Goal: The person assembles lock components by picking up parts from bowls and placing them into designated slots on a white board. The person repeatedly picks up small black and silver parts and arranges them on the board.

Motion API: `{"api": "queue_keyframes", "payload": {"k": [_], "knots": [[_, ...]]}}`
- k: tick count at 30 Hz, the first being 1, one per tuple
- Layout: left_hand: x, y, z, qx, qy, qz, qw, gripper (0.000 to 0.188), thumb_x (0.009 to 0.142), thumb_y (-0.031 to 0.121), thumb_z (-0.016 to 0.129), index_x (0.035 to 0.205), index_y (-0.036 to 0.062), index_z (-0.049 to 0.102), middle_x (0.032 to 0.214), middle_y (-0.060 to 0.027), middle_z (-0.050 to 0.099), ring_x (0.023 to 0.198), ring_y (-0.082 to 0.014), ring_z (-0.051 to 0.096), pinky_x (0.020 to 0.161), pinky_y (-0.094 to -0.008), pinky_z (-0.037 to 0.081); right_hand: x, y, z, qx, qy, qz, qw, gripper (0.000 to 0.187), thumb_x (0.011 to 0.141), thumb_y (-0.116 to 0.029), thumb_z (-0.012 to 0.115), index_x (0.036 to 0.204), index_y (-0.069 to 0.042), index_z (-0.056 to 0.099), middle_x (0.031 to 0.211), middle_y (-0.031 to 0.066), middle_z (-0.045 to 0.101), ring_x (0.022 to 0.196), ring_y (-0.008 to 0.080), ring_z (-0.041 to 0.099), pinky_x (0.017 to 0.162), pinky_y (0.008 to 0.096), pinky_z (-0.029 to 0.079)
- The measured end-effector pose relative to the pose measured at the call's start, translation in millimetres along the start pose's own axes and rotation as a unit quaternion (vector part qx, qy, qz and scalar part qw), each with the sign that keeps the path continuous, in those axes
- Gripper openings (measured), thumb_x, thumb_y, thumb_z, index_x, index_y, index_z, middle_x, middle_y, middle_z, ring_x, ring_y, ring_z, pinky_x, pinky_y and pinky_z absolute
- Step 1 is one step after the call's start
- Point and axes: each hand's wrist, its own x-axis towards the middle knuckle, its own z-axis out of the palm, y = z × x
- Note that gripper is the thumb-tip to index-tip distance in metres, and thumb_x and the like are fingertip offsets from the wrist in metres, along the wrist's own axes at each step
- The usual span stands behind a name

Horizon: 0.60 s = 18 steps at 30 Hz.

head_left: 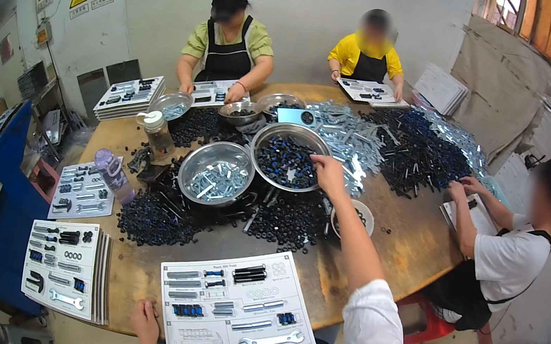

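A white printed card (pixel 207 272) lies before me at the table's front edge, bearing black bolts, silver pins, blue-and-black fasteners and an open-ended wrench (pixel 271 341). Some of its outlines, a hammer-shaped one among them, have nothing on them. Beside the card's left edge rests my left hand (pixel 146 321), its fingers loosely extended and holding nothing. My right hand (pixel 329 176) reaches over the right rim of a steel bowl (pixel 253 162) full of black and blue fasteners (pixel 286 161). Its fingers are pinched together; whatever is between them is too small to make out.
A steel bowl (pixel 182 183) of silver parts, a white bowl (pixel 371 223), a purple bottle (pixel 112 176) and a jar (pixel 158 139) stand among loose hardware heaps (pixel 286 220). Filled cards (pixel 65 269) are stacked left. Co-workers sit across (pixel 229 51) and at right (pixel 513 250).
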Motion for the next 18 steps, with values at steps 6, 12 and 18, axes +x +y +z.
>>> {"api": "queue_keyframes", "payload": {"k": [6, 12, 18], "knots": [[-5.0, 2.9, 3.1, 0.028, 0.028, 0.036, 0.999, 0.026, 0.101, 0.017, 0.051, 0.089, 0.0024, 0.068, 0.060, -0.0069, 0.057, 0.053, -0.0181, 0.055, 0.054, -0.0335, 0.043, 48.8, 12.3, 64.9, -0.144, -0.047, 0.093, 0.984, 0.036, 0.080, -0.020, 0.075, 0.115, -0.012, 0.072, 0.114, 0.0161, 0.067, 0.109, 0.0347, 0.063, 0.094, 0.0439, 0.051], [-6.8, 11.1, 0.3, 0.010, 0.025, 0.006, 1.000, 0.027, 0.101, 0.015, 0.051, 0.085, 0.0014, 0.068, 0.057, -0.0066, 0.055, 0.051, -0.0154, 0.053, 0.053, -0.0316, 0.043, 58.5, 14.1, 93.1, -0.144, -0.027, 0.155, 0.977, 0.032, 0.076, -0.027, 0.081, 0.101, -0.011, 0.070, 0.104, 0.0128, 0.069, 0.101, 0.0337, 0.066, 0.087, 0.0441, 0.053], [-10.5, 8.7, -0.7, 0.014, 0.029, 0.005, 0.999, 0.030, 0.102, 0.016, 0.050, 0.082, 0.0003, 0.067, 0.056, -0.0059, 0.053, 0.050, -0.0149, 0.051, 0.051, -0.0310, 0.041, 64.9, 10.7, 87.5, -0.075, -0.084, 0.170, 0.979, 0.030, 0.072, -0.021, 0.085, 0.097, -0.013, 0.071, 0.100, 0.0132, 0.073, 0.097, 0.0338, 0.069, 0.085, 0.0441, 0.055]]}}
